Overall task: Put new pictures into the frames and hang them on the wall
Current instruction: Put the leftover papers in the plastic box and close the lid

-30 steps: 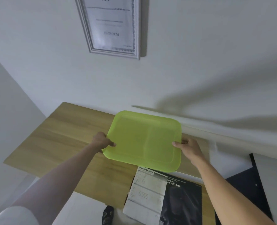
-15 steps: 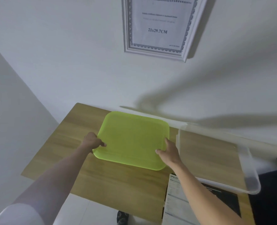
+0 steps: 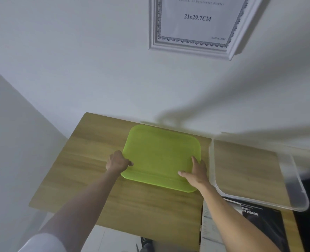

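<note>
The wooden table (image 3: 74, 171) stands against the wall, where a white picture frame (image 3: 197, 26) hangs above its far edge, holding only a size insert. A clear plastic bin (image 3: 294, 180) sits at the right end. A green lid (image 3: 161, 157) lies flat near the far edge, just beside the bin. The left hand (image 3: 117, 162) pinches its left rim; the right hand (image 3: 196, 171) rests spread open on its near-right corner. Best to let go cleanly, leaving the near side free for frame work.
</note>
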`<state>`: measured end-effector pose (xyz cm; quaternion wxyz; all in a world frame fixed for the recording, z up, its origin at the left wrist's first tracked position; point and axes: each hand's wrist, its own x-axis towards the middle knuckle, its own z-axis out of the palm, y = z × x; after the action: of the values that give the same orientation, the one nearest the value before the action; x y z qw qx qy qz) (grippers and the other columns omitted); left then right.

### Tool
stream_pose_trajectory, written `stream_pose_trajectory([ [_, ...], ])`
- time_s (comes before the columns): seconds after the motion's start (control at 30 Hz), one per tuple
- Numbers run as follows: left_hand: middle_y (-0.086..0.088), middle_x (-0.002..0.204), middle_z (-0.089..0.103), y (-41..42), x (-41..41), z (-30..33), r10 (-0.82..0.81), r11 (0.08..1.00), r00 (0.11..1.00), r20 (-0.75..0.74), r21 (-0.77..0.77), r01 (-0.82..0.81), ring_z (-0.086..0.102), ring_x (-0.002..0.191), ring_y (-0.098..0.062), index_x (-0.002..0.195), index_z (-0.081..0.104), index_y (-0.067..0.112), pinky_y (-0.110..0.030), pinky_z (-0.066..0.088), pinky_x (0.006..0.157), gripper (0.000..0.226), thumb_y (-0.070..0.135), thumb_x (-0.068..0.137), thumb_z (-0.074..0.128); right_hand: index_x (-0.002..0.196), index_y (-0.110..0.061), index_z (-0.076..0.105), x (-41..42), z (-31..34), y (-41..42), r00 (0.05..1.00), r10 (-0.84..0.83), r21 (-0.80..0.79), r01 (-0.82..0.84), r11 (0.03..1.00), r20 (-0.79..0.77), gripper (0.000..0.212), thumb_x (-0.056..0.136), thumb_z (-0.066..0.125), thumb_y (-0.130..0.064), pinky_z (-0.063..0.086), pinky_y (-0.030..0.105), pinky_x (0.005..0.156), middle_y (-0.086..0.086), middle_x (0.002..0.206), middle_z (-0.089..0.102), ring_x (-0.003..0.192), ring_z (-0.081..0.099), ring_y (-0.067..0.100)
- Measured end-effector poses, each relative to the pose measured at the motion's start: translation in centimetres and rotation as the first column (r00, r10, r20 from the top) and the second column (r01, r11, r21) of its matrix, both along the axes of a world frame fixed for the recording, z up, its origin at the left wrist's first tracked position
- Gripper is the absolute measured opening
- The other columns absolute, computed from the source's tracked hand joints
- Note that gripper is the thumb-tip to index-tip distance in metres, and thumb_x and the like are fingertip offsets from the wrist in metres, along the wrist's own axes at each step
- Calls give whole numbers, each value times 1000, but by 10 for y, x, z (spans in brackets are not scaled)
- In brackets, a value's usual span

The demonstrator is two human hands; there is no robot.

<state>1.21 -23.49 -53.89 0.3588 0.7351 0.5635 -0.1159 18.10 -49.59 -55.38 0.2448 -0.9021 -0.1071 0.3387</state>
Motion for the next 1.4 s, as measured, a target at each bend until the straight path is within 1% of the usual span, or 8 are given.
stream_pose_trajectory([
  [0.2,-12,116,60,-2,-2,-15,-57,993,996,-68,98,64,61,102,-33,108,64,9,-38,48,72,54,40,69,85,158,-25,9,-10,-10,5,994,50,-83,-42,996,93,96,88,69,-46,17,50,119,16,164,-3,151,-2,35],
  [0.3,-14,127,50,-9,-5,-12,-52,987,996,-70,147,61,54,114,-35,121,56,10,-42,48,85,63,40,71,82,158,-19,13,-13,-9,4,969,151,-171,-118,978,196,91,90,64,-52,21,48,119,17,163,2,151,3,34],
  [0.5,-11,123,49,-56,0,0,-90,899,987,137,438,21,48,113,-30,127,52,9,-40,41,76,57,40,81,65,146,-14,41,-25,3,-13,814,254,-96,-240,966,523,62,96,55,-47,42,47,108,16,151,38,139,35,34],
  [0.73,-8,107,60,-160,27,6,-304,887,904,300,435,154,57,98,-27,107,59,8,-33,39,65,30,30,87,62,113,-12,67,-19,21,-80,600,160,111,-389,915,784,29,87,70,-24,58,35,74,6,113,64,101,64,24],
  [0.97,-3,111,58,-280,43,4,-397,889,908,133,301,344,57,95,-25,107,55,14,-35,46,71,29,36,88,57,97,-16,73,1,29,-205,519,55,197,-418,887,853,13,89,63,-16,55,29,70,-2,97,67,86,64,17],
  [1.13,-9,124,52,-343,45,-7,-293,952,956,0,90,292,51,116,-30,120,50,10,-41,46,89,54,45,81,64,99,-18,71,5,18,-300,624,126,88,-301,950,771,25,91,54,-34,56,27,61,-4,96,66,81,66,16],
  [1.3,-12,135,41,-383,44,-13,-257,961,965,-58,86,261,41,126,-30,134,41,5,-39,44,91,78,45,75,72,137,-13,46,-4,8,-352,935,54,-287,52,957,350,70,85,58,-60,53,40,83,11,133,51,117,56,29],
  [1.4,-12,135,38,-397,45,-11,-241,962,966,-90,109,250,39,125,-30,133,41,4,-35,44,87,77,45,76,73,141,-7,34,-12,10,-360,981,-18,-398,96,912,195,88,82,61,-65,49,43,93,19,141,39,127,45,35],
])
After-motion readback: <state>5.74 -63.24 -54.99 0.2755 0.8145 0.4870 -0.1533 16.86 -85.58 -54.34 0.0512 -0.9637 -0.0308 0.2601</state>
